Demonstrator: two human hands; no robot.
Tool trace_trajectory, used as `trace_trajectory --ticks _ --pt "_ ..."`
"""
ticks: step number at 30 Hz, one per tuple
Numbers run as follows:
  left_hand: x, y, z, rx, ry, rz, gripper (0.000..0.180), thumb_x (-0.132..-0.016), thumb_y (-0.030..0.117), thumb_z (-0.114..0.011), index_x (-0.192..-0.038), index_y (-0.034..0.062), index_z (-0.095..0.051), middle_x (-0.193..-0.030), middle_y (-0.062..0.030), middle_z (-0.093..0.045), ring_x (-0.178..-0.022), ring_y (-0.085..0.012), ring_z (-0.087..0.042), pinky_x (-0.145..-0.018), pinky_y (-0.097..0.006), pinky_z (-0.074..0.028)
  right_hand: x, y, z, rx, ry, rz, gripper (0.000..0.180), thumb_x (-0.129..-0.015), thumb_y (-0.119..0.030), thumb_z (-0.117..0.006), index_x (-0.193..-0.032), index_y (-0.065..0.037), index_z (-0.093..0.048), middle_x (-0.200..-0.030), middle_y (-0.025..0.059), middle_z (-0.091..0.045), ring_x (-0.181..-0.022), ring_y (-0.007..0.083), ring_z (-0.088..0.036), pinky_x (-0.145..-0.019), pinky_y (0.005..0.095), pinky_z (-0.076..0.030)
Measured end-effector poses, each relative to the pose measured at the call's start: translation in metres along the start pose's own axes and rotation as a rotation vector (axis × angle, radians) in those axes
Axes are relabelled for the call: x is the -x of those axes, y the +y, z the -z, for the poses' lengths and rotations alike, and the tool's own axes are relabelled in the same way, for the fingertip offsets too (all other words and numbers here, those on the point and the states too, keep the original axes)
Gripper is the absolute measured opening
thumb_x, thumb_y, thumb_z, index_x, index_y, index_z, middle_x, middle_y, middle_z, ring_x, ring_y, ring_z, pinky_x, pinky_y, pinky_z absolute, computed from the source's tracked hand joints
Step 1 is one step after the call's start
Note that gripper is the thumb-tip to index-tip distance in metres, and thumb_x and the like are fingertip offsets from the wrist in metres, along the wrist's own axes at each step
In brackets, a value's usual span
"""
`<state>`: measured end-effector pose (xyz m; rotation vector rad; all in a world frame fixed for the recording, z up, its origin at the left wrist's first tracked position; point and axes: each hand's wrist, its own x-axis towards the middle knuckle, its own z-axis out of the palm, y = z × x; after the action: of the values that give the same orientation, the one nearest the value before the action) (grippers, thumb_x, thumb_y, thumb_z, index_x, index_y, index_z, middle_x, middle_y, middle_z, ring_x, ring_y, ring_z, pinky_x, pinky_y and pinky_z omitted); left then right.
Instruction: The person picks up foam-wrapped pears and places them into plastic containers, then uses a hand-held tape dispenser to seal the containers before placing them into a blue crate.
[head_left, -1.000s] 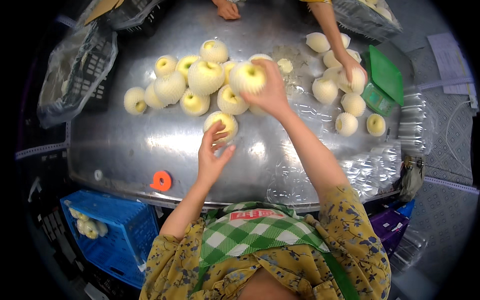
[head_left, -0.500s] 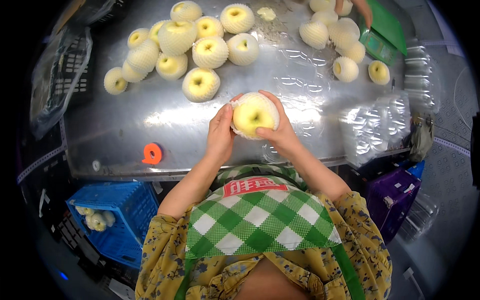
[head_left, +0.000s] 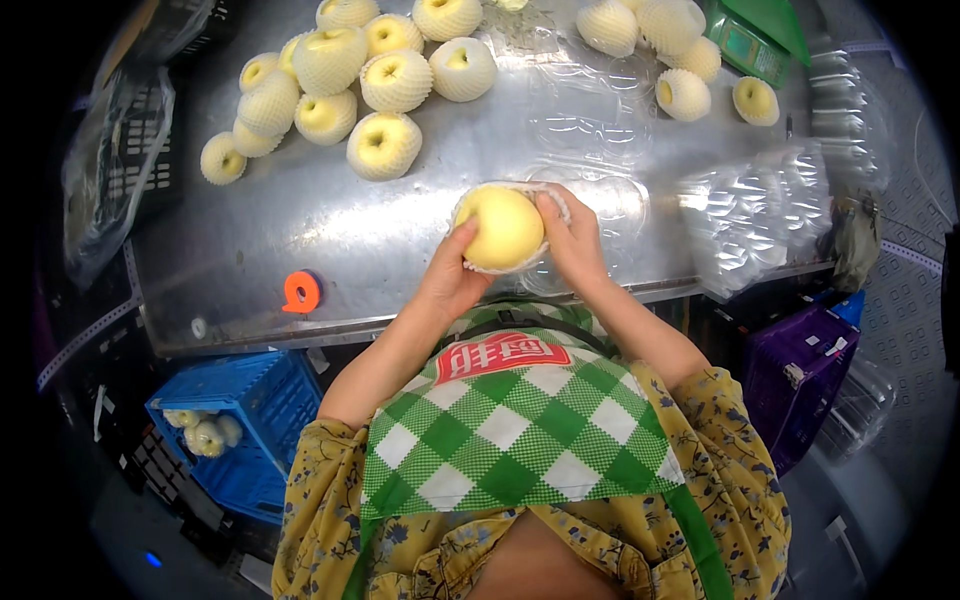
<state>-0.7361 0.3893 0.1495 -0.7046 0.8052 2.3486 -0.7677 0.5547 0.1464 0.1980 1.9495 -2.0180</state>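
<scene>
Shiny metal tbl (head_left: 235,245) w/ glare; grey patterned flr (head_left: 905,335) rt.

Metal table (head_left: 400,235): netted fruit (head_left: 385,148), orange tape (head_left: 291,287), scale (head_left: 742,46).

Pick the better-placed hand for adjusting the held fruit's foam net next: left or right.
Right, probably. The foam net stands away from the yellow fruit beside the right hand, whose thumb is at that edge; the left hand supports the opposite side, better placed to steady.
</scene>
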Motion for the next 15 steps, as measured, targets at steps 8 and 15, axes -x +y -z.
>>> trace_trajectory --ticks 8,15 --pt "-0.004 -0.002 0.012 0.477 -0.159 0.207 0.066 -0.084 0.055 -0.052 -0.133 0.0118 -0.044 -0.136 -0.0108 -0.046 -0.126 -0.0286 -0.043 -0.106 -0.049 -0.034 0.016 0.003 0.009 0.046 -0.081 0.228 0.027 -0.087 -0.009 -0.057 -0.113 -0.002 -0.061 -0.100 0.0102 -0.055 -0.095 0.0178 -0.053 -0.077 0.0286 -0.045" --pt "-0.004 -0.006 0.013 0.620 -0.221 0.249 0.058 -0.083 0.047 -0.057 -0.127 0.0089 -0.051 -0.130 -0.0135 -0.052 -0.122 -0.0301 -0.048 -0.105 -0.050 -0.035 0.030 -0.012 0.014 0.168 -0.047 0.189 0.020 -0.088 -0.015 -0.060 -0.094 0.004 -0.064 -0.084 0.0064 -0.047 -0.079 0.0135 -0.047 -0.066 0.0257 -0.040"
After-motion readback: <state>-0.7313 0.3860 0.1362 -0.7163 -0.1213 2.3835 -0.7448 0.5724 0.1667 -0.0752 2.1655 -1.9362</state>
